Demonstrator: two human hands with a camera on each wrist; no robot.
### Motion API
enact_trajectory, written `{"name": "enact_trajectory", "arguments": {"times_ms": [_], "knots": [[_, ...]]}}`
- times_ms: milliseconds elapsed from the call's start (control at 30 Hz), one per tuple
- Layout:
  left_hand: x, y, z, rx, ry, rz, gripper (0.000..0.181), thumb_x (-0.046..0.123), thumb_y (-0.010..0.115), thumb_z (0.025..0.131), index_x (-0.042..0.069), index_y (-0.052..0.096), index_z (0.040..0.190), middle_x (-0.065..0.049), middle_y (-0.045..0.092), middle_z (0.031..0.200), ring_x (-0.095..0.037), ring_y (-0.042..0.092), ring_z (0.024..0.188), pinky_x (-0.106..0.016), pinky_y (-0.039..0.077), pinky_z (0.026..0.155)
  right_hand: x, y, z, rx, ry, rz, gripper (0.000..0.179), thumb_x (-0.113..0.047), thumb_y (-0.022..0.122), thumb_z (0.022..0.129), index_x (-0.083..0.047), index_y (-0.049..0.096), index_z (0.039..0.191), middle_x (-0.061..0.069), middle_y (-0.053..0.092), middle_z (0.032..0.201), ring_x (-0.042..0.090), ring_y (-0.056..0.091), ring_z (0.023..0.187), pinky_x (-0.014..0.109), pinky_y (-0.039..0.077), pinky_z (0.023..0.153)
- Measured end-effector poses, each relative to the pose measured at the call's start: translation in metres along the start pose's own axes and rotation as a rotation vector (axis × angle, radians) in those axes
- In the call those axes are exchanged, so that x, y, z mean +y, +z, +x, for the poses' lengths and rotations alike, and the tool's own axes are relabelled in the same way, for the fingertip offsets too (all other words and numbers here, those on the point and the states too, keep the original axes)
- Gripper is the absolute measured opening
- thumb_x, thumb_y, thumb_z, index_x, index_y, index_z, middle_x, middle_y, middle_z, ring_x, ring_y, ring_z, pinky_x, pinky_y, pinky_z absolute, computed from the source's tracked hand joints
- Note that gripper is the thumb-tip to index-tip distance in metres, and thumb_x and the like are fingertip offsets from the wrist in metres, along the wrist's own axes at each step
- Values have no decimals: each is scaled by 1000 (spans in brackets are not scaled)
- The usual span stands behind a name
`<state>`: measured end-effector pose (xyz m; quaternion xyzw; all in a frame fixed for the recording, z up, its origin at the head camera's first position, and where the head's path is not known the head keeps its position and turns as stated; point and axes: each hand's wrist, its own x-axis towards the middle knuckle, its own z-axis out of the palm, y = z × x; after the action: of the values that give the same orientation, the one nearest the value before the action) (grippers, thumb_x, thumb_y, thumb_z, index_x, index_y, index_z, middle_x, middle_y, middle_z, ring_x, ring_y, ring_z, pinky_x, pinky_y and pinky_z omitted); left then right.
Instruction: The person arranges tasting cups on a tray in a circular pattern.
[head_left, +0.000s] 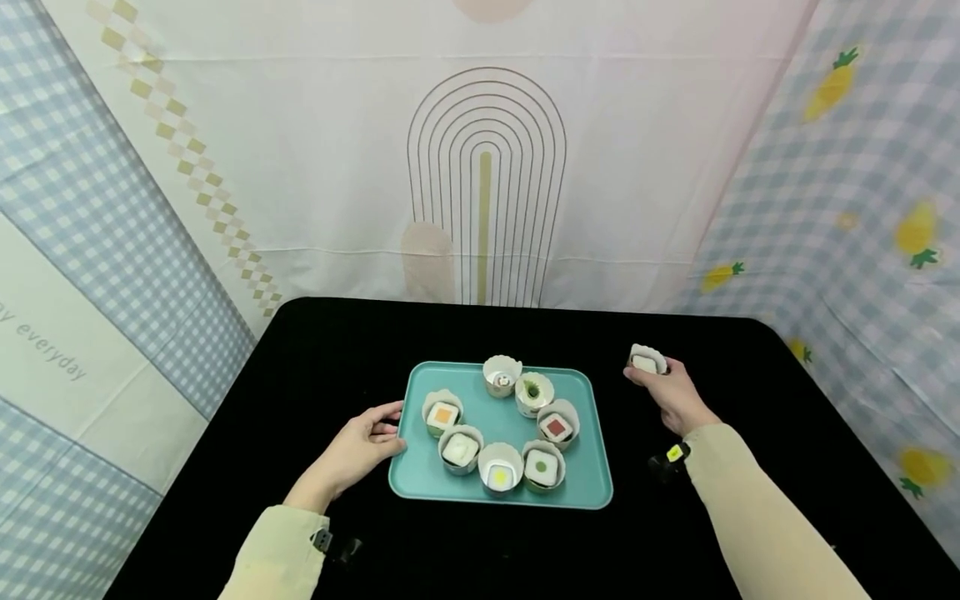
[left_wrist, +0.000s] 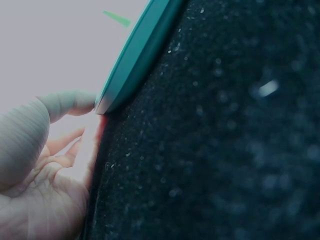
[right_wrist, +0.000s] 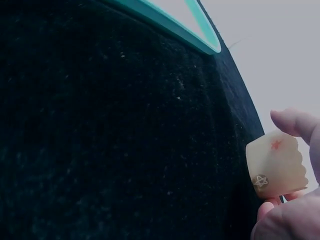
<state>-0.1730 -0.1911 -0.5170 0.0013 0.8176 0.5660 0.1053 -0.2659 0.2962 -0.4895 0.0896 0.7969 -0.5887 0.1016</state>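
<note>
A teal tray [head_left: 495, 418] lies on the black tabletop, bearing several scalloped paper cake cups in a ring. Small white squares with coloured tops sit in most of them, such as one with an orange patch [head_left: 444, 416] and one with a dark red patch [head_left: 556, 427]. My left hand [head_left: 358, 451] pinches the tray's left edge, its thumb [left_wrist: 75, 102] against the rim in the left wrist view. To the right of the tray, my right hand [head_left: 677, 397] holds another paper cake cup [head_left: 647, 359] with a white piece inside. A small star marks this cup's wall in the right wrist view.
The black table [head_left: 337, 350] reaches past the tray on all sides. Behind it hangs a pale curtain [head_left: 322, 167] with a line arch, and blue checked cloths [head_left: 787, 208] hang at both sides.
</note>
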Motion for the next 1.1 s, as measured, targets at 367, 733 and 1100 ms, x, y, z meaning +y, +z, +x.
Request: {"name": "enact_trajectory", "arguments": {"times_ms": [367,733,1100], "knots": [[2,-1,1,-20,8,-5,62,10,70,88,20,46,144,-4,53,126,-17,60,101,-31,53,83,3,5,0,26,-63,-43,61,-23,62,96,2,35,145,26,32,146,42,31,135,54,33,106],[1,-2,0,-20,9,-4,62,10,71,87,18,47,144,-6,52,126,-18,60,101,-30,53,83,3,8,0,50,-48,-43,62,-25,64,94,5,36,142,26,36,142,40,37,131,52,36,105],[1,-2,1,-28,9,-14,62,10,71,88,19,46,144,-6,52,126,-18,60,101,-31,53,83,6,10,4,101,-39,-50,63,-30,64,93,5,39,138,26,39,139,39,43,126,48,41,101]]}}
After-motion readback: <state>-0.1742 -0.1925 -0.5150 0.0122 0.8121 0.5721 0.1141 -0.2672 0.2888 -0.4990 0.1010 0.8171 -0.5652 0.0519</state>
